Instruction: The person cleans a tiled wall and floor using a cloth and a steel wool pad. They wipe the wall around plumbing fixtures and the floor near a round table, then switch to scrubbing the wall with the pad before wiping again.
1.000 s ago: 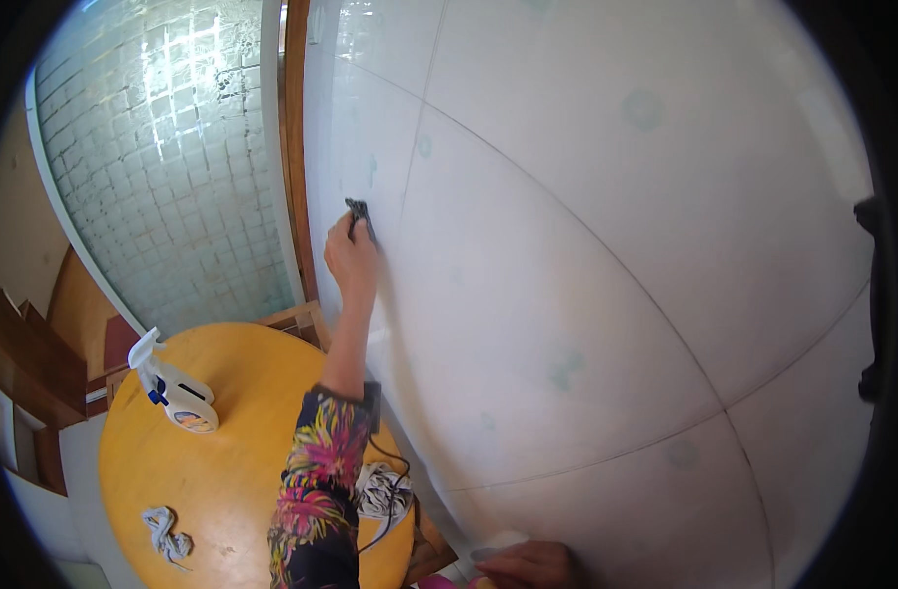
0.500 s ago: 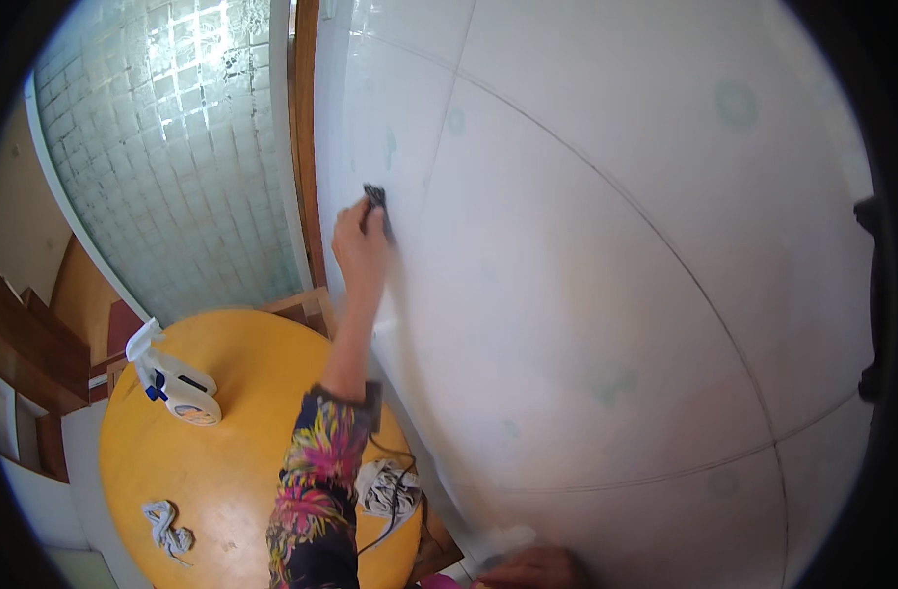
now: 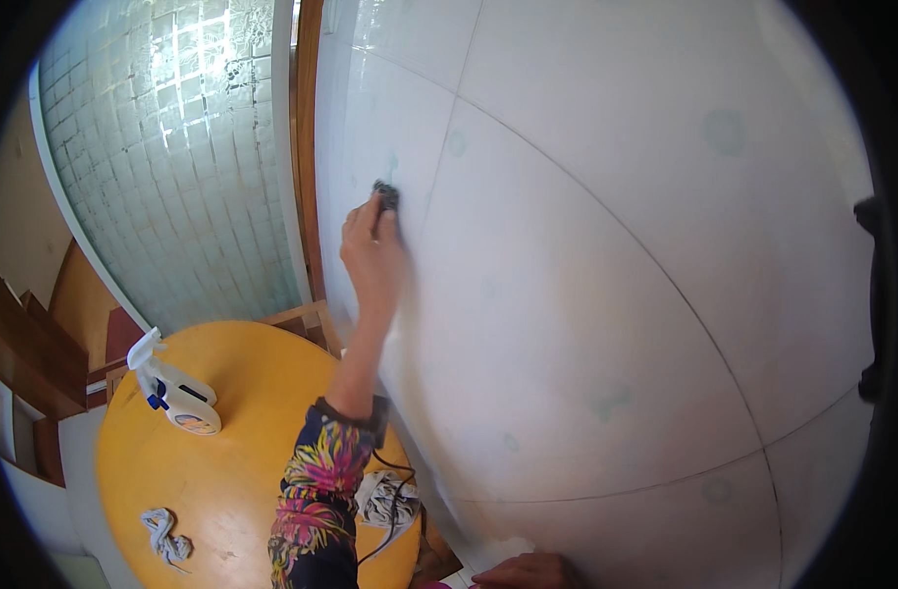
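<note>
A dark scrubbing pad (image 3: 387, 192) appears pressed to a pale tiled wall (image 3: 567, 245), where we see it clamped between the thumb and fingers of the left hand (image 3: 370, 260). We judge the step in hand to be rubbing at faint marks; the next move seems to call for firm contact toward the greenish smudge (image 3: 392, 162) just off the pad at twelve o'clock. We count at least five such marks across the wall, one of them a ring (image 3: 456, 143) at two o'clock. From the pad, the right hand (image 3: 529, 571) lies near five o'clock, cut by the lower edge; we cannot tell whether it grips the pale, blurred object (image 3: 508, 548) beside it. On one rounded yellow table (image 3: 233, 471), we count one white spray bottle (image 3: 192, 407), between seven and eight o'clock, and two cloths: a small grey cloth (image 3: 164, 535) at seven, a bunched cloth (image 3: 375, 503) at six. One glass panel (image 3: 174, 177) stands at nine.
</note>
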Tool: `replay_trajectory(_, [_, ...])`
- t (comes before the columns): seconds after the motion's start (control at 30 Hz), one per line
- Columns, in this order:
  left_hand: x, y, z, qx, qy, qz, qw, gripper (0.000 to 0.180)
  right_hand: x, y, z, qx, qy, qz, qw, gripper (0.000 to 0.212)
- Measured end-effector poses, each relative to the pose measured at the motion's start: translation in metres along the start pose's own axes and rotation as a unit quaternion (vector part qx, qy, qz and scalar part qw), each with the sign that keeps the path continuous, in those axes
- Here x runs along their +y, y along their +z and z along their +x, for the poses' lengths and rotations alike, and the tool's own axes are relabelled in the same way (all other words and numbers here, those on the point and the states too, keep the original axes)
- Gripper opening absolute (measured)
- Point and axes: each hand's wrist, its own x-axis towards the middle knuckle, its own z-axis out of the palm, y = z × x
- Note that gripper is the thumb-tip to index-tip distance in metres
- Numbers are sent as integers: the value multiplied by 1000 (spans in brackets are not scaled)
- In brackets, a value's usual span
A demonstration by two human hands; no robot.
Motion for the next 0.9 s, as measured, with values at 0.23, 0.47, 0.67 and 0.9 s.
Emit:
replay_trajectory(0.23, [78, 13, 40, 33, 195, -62, 978, 39, -15, -7, 0, 51, -10, 10, 999, 21])
replay_trajectory(0.47, [68, -5, 26, -58, -23, 6, 998, 35, -19, -5, -4, 67, -43, 23, 997, 19])
replay_trajectory(0.67, [126, -19, -26, -90, 267, -83, 956, 54, -17, -2, -10, 72, -58, 38, 995, 17])
replay_trajectory(0.9, [131, -17, 15, -97, 137, 73, 983, 44, -19, -1, -15, 78, -92, 13, 993, 18])
